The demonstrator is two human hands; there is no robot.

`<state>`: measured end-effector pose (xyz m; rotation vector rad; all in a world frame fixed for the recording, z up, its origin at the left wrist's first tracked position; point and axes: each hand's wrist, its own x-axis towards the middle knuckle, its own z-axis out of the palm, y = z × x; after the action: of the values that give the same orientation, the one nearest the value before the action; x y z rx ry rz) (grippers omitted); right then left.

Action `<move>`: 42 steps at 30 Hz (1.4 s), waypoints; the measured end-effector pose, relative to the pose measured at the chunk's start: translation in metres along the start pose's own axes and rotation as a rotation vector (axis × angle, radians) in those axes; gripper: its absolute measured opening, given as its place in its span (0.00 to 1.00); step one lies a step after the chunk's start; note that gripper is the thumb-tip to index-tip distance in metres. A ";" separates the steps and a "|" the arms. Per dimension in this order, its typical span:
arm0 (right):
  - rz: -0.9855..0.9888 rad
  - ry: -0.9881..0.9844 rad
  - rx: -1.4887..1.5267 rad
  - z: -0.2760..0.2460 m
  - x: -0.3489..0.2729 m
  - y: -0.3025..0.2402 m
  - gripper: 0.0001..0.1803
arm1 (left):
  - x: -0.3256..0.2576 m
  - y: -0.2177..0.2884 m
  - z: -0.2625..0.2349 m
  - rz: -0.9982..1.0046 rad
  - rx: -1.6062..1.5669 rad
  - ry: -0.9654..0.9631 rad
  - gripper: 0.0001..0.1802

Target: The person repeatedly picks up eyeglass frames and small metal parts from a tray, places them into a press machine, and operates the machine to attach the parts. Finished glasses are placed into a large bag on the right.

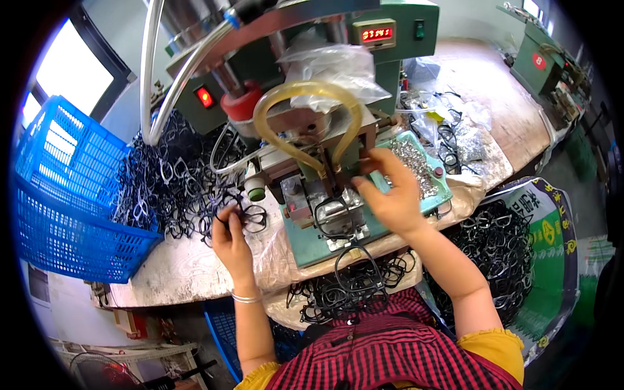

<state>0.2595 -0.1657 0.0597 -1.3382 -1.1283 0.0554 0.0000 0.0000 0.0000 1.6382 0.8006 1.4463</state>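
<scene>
My left hand [232, 250] is closed on a black glasses frame [255, 219] at the edge of the pile, left of the machine. My right hand [395, 198] is at the right side of the press machine's fixture [338, 224], fingers curled with the thumb below. Whatever its fingertips hold is too small or hidden to make out. One black glasses frame [316, 220] sits in the fixture, under two brass-ended tips joined to a looped yellowish hose [356, 120]. Another black frame [337, 265] hangs over the table's front edge, below the fixture.
Blue plastic baskets [71, 240] stand left of a large heap of black frames [175, 156]. Small metal parts [416, 166] fill a green tray to the right. More frames lie in my lap [338, 296] and in a printed sack [549, 260]. A clear plastic bag [335, 68] hangs on the machine.
</scene>
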 end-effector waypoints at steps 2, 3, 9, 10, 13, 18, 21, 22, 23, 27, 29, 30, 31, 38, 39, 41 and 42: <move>0.039 0.104 0.076 0.015 0.000 0.008 0.24 | -0.007 -0.010 0.024 -0.075 -0.145 0.014 0.10; 0.186 0.095 0.182 0.031 -0.036 -0.010 0.24 | -0.045 0.009 -0.018 -0.226 -0.103 0.043 0.11; 0.202 0.050 0.316 0.017 -0.017 -0.005 0.28 | -0.026 0.058 0.033 0.141 -0.494 0.033 0.10; 0.211 0.032 0.360 0.018 -0.016 -0.011 0.28 | -0.020 0.083 0.038 0.290 -0.512 -0.048 0.10; 0.229 0.019 0.362 0.019 -0.012 -0.026 0.29 | 0.003 0.137 0.053 0.529 -0.332 -0.214 0.11; 0.280 -0.029 0.459 0.009 -0.020 -0.052 0.31 | 0.002 0.129 0.064 0.566 -0.297 -0.250 0.07; 0.132 -0.178 0.068 -0.015 -0.015 -0.036 0.27 | -0.030 0.120 0.067 0.491 -0.077 -0.346 0.04; -0.051 -0.091 -0.155 -0.019 -0.009 -0.015 0.20 | -0.034 0.114 0.067 0.564 0.011 -0.442 0.04; -0.074 -0.073 -0.356 -0.027 -0.003 0.002 0.17 | -0.032 0.114 0.070 0.700 0.098 -0.551 0.09; 0.178 -0.071 -0.896 -0.062 -0.028 0.073 0.18 | -0.032 0.111 0.078 0.853 0.187 -0.680 0.17; 0.095 -0.017 -0.861 -0.073 -0.039 0.091 0.12 | -0.033 0.110 0.082 0.836 0.144 -0.668 0.14; 0.061 -0.012 -0.824 -0.075 -0.037 0.091 0.08 | -0.033 0.111 0.082 0.817 0.133 -0.674 0.14; 0.047 0.011 -0.827 -0.074 -0.036 0.093 0.06 | -0.030 0.112 0.079 0.811 0.136 -0.702 0.15; -0.025 0.079 -0.768 -0.056 -0.024 0.103 0.06 | -0.045 0.102 0.068 0.776 0.180 -0.614 0.18; -0.021 0.091 -0.740 -0.054 -0.025 0.102 0.06 | -0.058 0.100 0.063 0.728 0.217 -0.574 0.19; 0.104 0.142 -0.575 -0.060 -0.040 0.095 0.09 | -0.089 0.084 0.045 0.664 0.249 -0.473 0.32; 0.209 0.170 -0.441 -0.071 -0.050 0.092 0.09 | -0.102 0.069 0.032 0.676 0.305 -0.393 0.33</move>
<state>0.3314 -0.2190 -0.0291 -1.8147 -0.8815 -0.1611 0.0137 -0.1256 0.0091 2.4898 0.2465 1.3902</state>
